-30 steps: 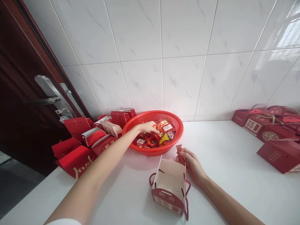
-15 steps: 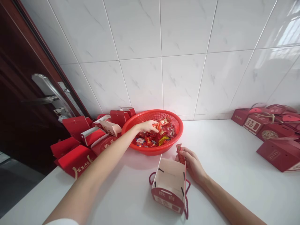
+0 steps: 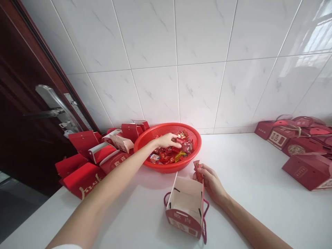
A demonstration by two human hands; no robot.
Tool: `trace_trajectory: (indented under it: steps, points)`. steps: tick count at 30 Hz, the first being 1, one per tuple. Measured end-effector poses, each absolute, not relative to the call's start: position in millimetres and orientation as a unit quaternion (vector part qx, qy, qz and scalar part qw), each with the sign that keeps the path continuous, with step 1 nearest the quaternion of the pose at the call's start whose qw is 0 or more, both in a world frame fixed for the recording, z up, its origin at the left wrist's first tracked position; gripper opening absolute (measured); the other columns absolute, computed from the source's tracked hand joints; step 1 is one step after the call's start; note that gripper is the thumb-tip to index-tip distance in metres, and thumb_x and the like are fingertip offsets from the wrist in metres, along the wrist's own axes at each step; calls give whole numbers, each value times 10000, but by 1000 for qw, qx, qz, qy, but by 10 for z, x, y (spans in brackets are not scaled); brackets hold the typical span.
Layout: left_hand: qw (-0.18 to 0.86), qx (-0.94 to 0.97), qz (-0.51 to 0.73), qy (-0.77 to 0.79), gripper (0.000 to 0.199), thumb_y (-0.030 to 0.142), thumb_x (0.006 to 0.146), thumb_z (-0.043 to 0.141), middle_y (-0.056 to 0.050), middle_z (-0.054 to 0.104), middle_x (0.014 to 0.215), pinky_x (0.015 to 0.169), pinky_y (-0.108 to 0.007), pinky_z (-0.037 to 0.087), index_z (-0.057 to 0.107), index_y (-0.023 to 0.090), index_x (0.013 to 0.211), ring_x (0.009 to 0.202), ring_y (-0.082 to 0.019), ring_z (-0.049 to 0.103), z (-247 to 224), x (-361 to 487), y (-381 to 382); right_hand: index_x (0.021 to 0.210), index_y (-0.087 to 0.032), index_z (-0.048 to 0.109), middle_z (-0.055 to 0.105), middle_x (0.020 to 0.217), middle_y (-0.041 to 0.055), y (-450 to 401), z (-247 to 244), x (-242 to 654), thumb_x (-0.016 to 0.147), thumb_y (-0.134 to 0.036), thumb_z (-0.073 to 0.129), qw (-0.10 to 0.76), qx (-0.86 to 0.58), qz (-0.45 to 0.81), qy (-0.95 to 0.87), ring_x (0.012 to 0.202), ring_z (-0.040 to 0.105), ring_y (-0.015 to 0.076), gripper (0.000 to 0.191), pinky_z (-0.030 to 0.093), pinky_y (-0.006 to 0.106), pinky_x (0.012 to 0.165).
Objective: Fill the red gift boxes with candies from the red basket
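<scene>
Near the back edge of the white table, a red plastic basket contained many wrapped sweets. The left hand was inside it with bent fingers; whether they pinched a sweet, I could not tell. The right hand pinched a red stick-shaped packet just beside an open box, whose pale inside was visible, towards the front edge. Other red boxes crowded the left edge.
</scene>
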State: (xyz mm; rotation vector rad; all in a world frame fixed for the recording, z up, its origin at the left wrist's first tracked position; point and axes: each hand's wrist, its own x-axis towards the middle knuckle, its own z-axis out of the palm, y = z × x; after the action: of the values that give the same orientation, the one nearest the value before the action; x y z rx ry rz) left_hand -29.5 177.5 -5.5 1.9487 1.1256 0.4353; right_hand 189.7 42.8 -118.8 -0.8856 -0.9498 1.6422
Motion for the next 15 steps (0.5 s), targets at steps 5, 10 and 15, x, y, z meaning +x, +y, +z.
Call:
trace_trajectory:
  steps: [5, 10, 15]
  points:
    - [428, 776, 236, 399, 433, 463, 669, 861, -68, 760, 913, 824, -351, 524, 714, 144, 922, 930, -251, 683, -4, -123, 1680, 747, -198, 586, 693, 682, 34, 422, -1165, 1894, 780, -425, 757, 509, -357, 684, -382, 561, 555, 146, 286, 393, 263, 538]
    - [447, 792, 252, 331, 346, 435, 839, 710, -101, 762, 976, 845, -366, 551, 694, 126, 993, 930, -236, 716, 23, 196, 1484, 794, -201, 610, 711, 719, 39, 432, -1149, 1901, 752, -464, 796, 527, -334, 697, -355, 626, 611, 180, 325, 460, 300, 622]
    - [418, 839, 188, 294, 242, 348, 833, 727, -79, 769, 921, 780, -316, 551, 734, 141, 959, 881, -221, 726, 68, 447, 1252, 861, -209, 644, 709, 734, 21, 506, -1163, 1953, 756, -456, 779, 566, -309, 702, -304, 655, 615, 174, 300, 488, 315, 693]
